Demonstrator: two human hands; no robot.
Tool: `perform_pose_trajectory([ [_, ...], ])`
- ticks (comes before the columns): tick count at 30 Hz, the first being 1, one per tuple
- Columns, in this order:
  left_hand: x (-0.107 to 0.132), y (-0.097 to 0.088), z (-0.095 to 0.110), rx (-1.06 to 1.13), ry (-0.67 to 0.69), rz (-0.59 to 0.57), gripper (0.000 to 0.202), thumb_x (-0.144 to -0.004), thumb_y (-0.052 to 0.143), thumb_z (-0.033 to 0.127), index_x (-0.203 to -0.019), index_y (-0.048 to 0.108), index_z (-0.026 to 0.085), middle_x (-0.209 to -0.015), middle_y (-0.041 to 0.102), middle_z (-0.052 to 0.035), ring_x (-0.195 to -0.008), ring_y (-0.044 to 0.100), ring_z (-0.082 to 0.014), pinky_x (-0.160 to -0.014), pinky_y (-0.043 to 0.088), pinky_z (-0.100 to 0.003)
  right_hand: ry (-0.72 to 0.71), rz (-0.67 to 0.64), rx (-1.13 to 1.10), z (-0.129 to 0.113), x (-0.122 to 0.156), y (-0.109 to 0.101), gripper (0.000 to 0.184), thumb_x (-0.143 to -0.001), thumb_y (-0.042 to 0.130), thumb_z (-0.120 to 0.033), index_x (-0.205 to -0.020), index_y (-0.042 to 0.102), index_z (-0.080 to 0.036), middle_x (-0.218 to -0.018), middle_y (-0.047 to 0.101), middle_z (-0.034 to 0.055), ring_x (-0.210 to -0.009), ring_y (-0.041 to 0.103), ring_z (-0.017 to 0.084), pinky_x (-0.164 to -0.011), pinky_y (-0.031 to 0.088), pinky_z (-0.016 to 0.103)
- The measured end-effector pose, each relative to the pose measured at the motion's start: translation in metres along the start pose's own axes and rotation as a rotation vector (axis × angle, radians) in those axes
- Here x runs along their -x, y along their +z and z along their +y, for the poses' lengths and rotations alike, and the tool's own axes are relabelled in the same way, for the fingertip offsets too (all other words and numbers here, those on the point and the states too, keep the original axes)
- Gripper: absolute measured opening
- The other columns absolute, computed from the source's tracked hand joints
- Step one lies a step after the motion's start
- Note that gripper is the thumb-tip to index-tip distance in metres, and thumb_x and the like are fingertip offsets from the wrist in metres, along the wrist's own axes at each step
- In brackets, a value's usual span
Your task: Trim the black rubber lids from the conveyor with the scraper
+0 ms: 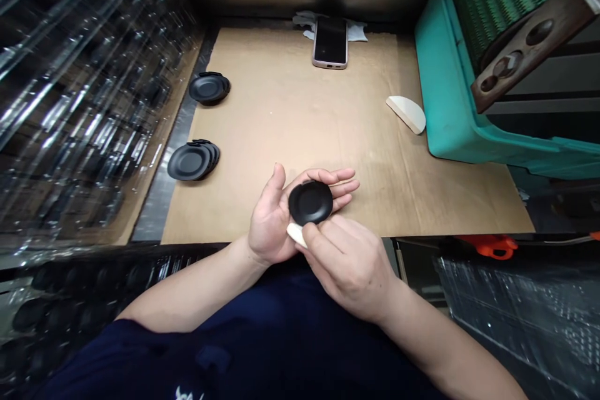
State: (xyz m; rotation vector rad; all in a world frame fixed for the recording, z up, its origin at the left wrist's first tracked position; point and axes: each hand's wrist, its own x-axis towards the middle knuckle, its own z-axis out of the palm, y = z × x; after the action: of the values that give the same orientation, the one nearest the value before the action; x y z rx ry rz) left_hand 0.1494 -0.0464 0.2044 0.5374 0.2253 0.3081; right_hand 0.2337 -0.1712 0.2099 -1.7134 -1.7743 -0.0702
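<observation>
On the palm of my left hand [270, 225] rests a shallow black round part [310, 202], shaped like a small dish with a raised rim. The fingers stretch out beneath it and the thumb stands away from it. Between the thumb and fingers of my right hand [351, 262] is a small cream-coloured pad [296, 235], close to the part's lower rim; I cannot tell whether they touch. The right fingers partly hide the pad. On the right lies a cream half-round piece [407, 115] of similar colour.
Cardboard [290, 119] covers the worktop. At its left edge stand two stacks of black round parts [190, 161], [207, 87]. A phone [330, 44] lies at the back on a white cloth [359, 32]. A teal crate [440, 87] borders the right, with orange-handled scissors [492, 245] below.
</observation>
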Motion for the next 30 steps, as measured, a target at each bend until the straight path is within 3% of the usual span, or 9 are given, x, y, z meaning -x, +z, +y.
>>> perform_pose_trajectory([
  [5,0.001,0.001,0.001,0.007,0.085,-0.036,0.076,-0.101,0.015,0.066,-0.101,0.072,0.016,-0.141,0.063,-0.0149,-0.141,0.050,-0.0344,-0.119,0.036,-0.051,0.043,0.003,-0.143,-0.002,0.007,-0.009,0.019,-0.097,0.060,-0.015,-0.112,0.069,-0.008,-0.083,0.069,0.0070,-0.077,0.062,0.018,-0.068,0.050,0.033],
  [10,0.001,0.001,0.001,-0.013,0.114,-0.031,0.075,-0.099,0.019,0.070,-0.097,0.073,0.018,-0.137,0.065,-0.0131,-0.141,0.049,-0.0342,-0.118,0.038,-0.050,0.125,0.035,-0.024,-0.005,0.003,-0.010,0.016,-0.098,0.058,-0.018,-0.107,0.069,-0.010,-0.074,0.063,0.0032,-0.067,0.055,0.016,-0.061,0.045,0.032],
  [13,0.001,0.002,-0.001,-0.057,0.125,0.012,0.071,-0.098,0.026,0.071,-0.094,0.073,0.018,-0.139,0.064,-0.0133,-0.142,0.049,-0.0352,-0.118,0.037,-0.050,0.118,0.011,0.041,-0.008,-0.006,-0.007,0.017,-0.099,0.053,-0.017,-0.101,0.069,-0.012,-0.073,0.061,0.0028,-0.068,0.054,0.017,-0.061,0.044,0.033],
  [18,0.002,0.005,-0.003,-0.102,0.124,0.027,0.067,-0.098,0.030,0.070,-0.093,0.071,0.018,-0.135,0.066,-0.0164,-0.142,0.048,-0.0364,-0.119,0.034,-0.054,0.105,0.096,0.086,-0.009,-0.018,0.002,0.019,-0.100,0.051,-0.019,-0.099,0.068,-0.012,-0.074,0.060,0.0023,-0.069,0.053,0.016,-0.063,0.043,0.032],
  [22,0.001,0.004,-0.003,-0.071,0.099,0.037,0.064,-0.098,0.033,0.070,-0.095,0.070,0.018,-0.137,0.064,-0.0159,-0.143,0.047,-0.0354,-0.121,0.033,-0.053,0.057,0.035,0.068,-0.008,-0.011,0.002,0.017,-0.099,0.053,-0.016,-0.100,0.069,-0.011,-0.073,0.060,0.0027,-0.067,0.052,0.017,-0.062,0.042,0.033],
  [27,0.000,0.002,-0.004,-0.018,0.106,0.028,0.027,-0.099,0.052,0.038,-0.103,0.069,0.018,-0.140,0.063,-0.0141,-0.142,0.049,-0.0337,-0.123,0.029,-0.053,0.073,0.024,0.141,0.006,0.004,-0.009,0.017,-0.098,0.057,-0.016,-0.108,0.069,-0.009,-0.072,0.060,0.0027,-0.066,0.052,0.016,-0.060,0.040,0.033],
  [30,0.001,-0.001,-0.005,0.000,0.067,0.016,0.027,-0.100,0.051,0.033,-0.109,0.070,0.016,-0.146,0.059,-0.0150,-0.144,0.047,-0.0338,-0.124,0.028,-0.052,0.138,0.059,0.213,0.019,0.005,-0.014,0.019,-0.100,0.057,-0.021,-0.112,0.068,-0.010,-0.074,0.062,0.0023,-0.065,0.052,0.015,-0.061,0.040,0.032],
])
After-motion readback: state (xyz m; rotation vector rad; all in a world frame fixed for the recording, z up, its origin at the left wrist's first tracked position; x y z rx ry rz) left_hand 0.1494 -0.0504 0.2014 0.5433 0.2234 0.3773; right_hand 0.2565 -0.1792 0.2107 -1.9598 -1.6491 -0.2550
